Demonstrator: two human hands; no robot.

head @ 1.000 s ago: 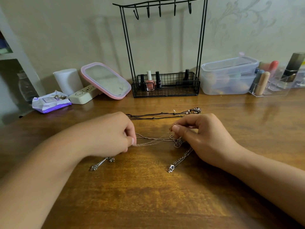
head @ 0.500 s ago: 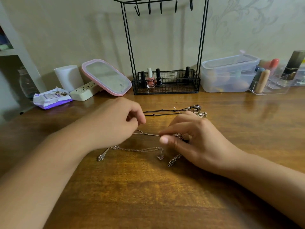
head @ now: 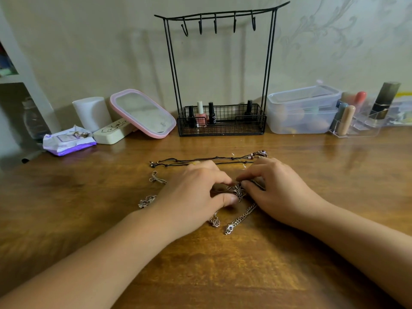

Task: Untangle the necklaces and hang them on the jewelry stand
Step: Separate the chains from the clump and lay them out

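Observation:
A tangled knot of silver necklace chains [head: 238, 191] lies on the wooden table [head: 223, 275] between my hands. My left hand [head: 196, 195] and my right hand [head: 274, 192] both pinch at the knot with their fingertips. Loose chain ends with small pendants [head: 229, 228] trail toward me, and other silver ends [head: 147, 200] stick out left of my left hand. A black cord necklace [head: 200, 160] with beads lies stretched out just behind my hands. The black wire jewelry stand [head: 220, 70] rises at the back centre, its hooks bare.
Nail polish bottles [head: 201, 114] sit in the stand's basket. A pink-framed mirror [head: 142, 113], a white cylinder [head: 92, 112], a cream case and a wipes pack [head: 66, 141] stand at the back left. Clear plastic boxes [head: 303, 110] and a cosmetics organiser [head: 356, 121] are at the back right.
My hands have come together over the knot; the left hand moved right and now pinches it. The silver chain ends shifted left on the table. The camera tilted up, showing more of the stand.

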